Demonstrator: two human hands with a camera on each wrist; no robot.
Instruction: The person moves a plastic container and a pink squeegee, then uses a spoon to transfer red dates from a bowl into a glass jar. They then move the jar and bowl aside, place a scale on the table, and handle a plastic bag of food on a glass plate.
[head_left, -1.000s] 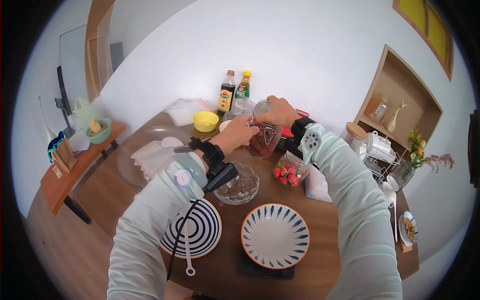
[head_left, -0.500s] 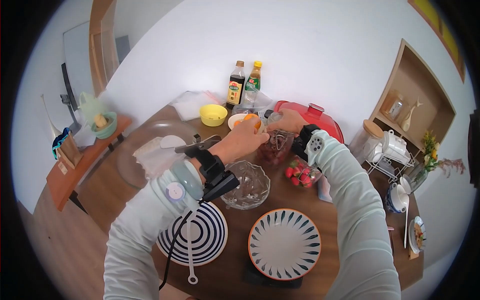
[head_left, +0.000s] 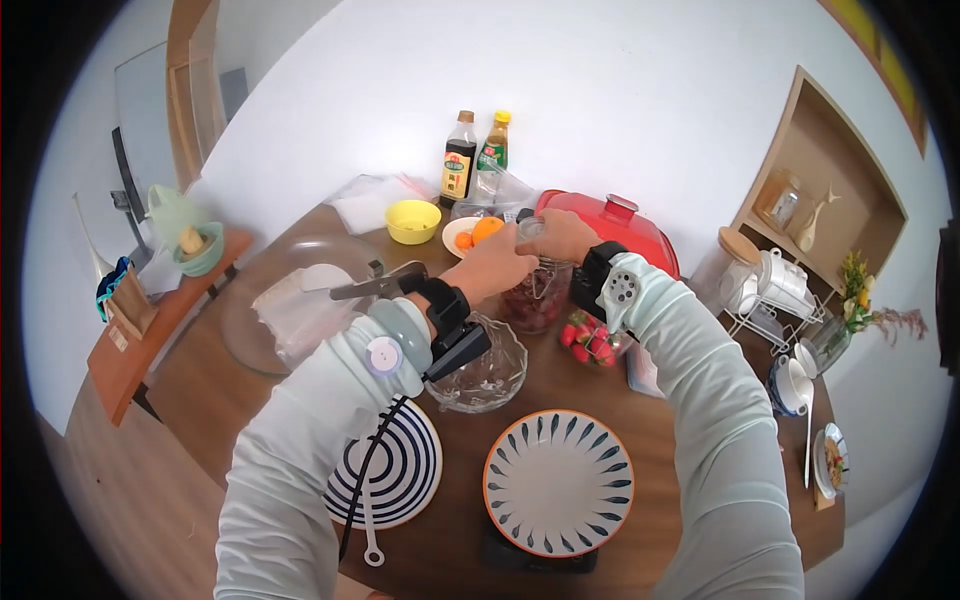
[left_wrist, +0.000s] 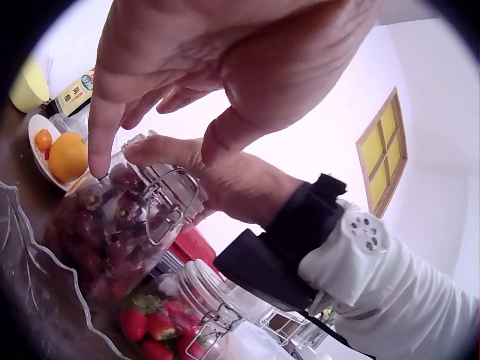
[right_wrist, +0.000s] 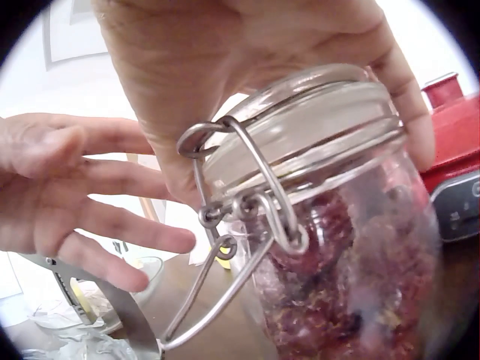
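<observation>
A glass clip-top jar (head_left: 538, 305) of dark red fruit stands at the back of the table. My right hand (head_left: 562, 236) grips its lid from above, with fingers and thumb curled round the rim. The wire clasp (right_wrist: 262, 180) hangs down the jar's side in the right wrist view. Just left of the jar is my left hand (head_left: 490, 268); its fingers are spread and fairly straight, and they hold nothing. A second clip-top jar (left_wrist: 202, 315) with strawberries lies close by. In front of my left hand sits a clear glass bowl (head_left: 495, 375).
An orange-rimmed plate (head_left: 558, 480) rests on a black scale (head_left: 540, 555), beside a blue-ringed plate (head_left: 395, 470) with a white spoon. Behind are a red lidded pot (head_left: 620, 235), a dish with an orange (head_left: 487, 229), a yellow bowl (head_left: 413, 222) and two bottles. A cup rack (head_left: 775, 300) stands right.
Both hands and the jar have come lower towards the table, uncovering the orange and the red pot. The head view has shifted slightly. My right hand keeps its grip on the lid.
</observation>
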